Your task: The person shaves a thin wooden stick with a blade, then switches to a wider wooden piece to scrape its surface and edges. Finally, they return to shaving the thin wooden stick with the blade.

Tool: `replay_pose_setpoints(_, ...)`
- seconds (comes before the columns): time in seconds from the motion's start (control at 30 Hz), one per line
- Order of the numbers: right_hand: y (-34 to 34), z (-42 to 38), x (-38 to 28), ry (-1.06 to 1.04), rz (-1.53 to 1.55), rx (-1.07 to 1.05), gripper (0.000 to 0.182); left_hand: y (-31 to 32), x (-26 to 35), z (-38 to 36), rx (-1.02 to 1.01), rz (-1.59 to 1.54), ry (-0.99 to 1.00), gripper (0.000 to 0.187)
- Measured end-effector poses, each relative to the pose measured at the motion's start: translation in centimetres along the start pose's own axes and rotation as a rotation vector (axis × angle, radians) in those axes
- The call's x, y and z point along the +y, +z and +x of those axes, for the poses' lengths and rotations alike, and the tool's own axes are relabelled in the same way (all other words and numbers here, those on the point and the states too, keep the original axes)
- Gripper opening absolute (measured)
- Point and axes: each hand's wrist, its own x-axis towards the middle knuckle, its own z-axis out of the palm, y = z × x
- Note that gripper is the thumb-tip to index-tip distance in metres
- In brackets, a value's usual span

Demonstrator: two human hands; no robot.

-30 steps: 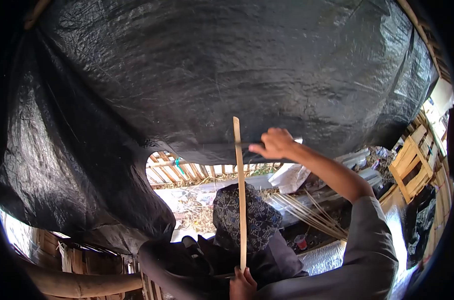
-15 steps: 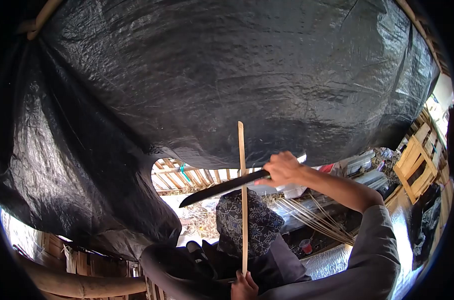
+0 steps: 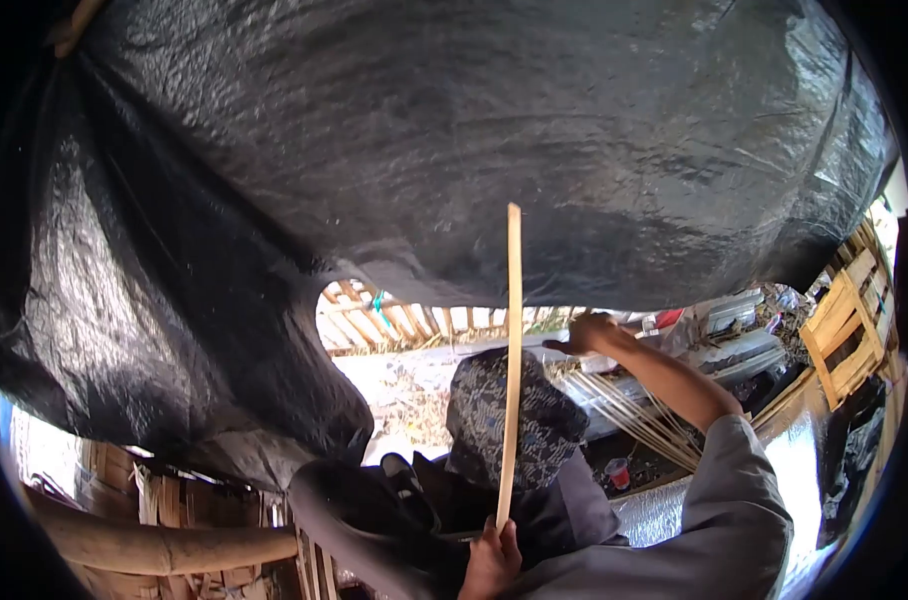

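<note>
My left hand (image 3: 492,560), low in the view, is closed round the bottom end of a long pale bamboo strip (image 3: 514,340). The strip stands nearly upright, bowing slightly. To its right my right hand (image 3: 596,335) is a closed fist at the end of a bent arm, apart from the strip. It gripped a dark-bladed machete half a second ago; now only a short dark shape shows at the fist, and the blade is mostly hidden or turned away. A dark patterned cloth (image 3: 484,410) lies behind the strip, by my legs.
A large black plastic sheet (image 3: 454,150) hangs ahead and to the left. Several thin sticks (image 3: 634,420) lie at the right, near a small cup with red in it (image 3: 618,472). A wooden crate (image 3: 842,335) stands far right, and a thick bamboo pole (image 3: 174,548) crosses lower left.
My right hand has swung slightly right and away from the strip, and the machete blade no longer shows across it. The strip and my left hand sit a little farther right.
</note>
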Motion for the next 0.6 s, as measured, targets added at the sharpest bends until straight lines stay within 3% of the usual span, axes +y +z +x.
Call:
replay_pose_setpoints(0.03, 2.4, -0.7, 0.1, 0.019, 0.153, -0.190, 0.081, -0.4, -0.7, -0.2, -0.167, -0.160, -0.076, 0.028)
replay_pose_setpoints(0.07, 2.9, -2.2, -0.3, 0.044, 0.299, -0.381, 0.077, -1.2, -0.4, -0.2, -0.162, -0.167, -0.104, 0.028)
replay_pose_setpoints(0.13, 8.8, -3.1, -0.1, 0.267, 0.441, -0.699, 0.058, -2.7, 1.2, 0.8, -0.287, -0.581, -0.302, 0.031)
replay_pose_setpoints(0.2, 18.2, -7.4, 4.3, -0.138, 1.049, -0.547, 0.059, -3.2, 1.6, 1.5, -0.299, -0.523, -0.290, 0.033)
replay_pose_setpoints(0.27, 20.6, -9.2, 2.7, 0.368, 1.023, -0.869, 0.046, -2.6, 0.7, 1.7, -0.314, -0.525, -0.253, 0.033)
replay_pose_setpoints(0.37, 18.5, -13.8, 1.4, 0.526, 1.126, -0.947, 0.035, -2.6, 2.1, 3.5, -0.290, -0.620, -0.277, 0.034)
replay_pose_setpoints(0.47, 17.4, -17.3, 0.5, 0.647, 1.057, -1.041, 0.049, -2.2, 2.4, 5.4, -0.291, -0.684, -0.314, 0.037)
replay_pose_setpoints(0.53, 18.7, -18.7, 1.1, 0.780, 1.364, -1.162, 0.056, -2.6, 3.6, 6.7, -0.260, -0.698, -0.345, 0.036)
replay_pose_setpoints(0.6, 16.8, -19.9, 0.7, 0.758, 1.378, -1.113, 0.060, -3.0, 4.5, 7.5, -0.217, -0.719, -0.363, 0.035)
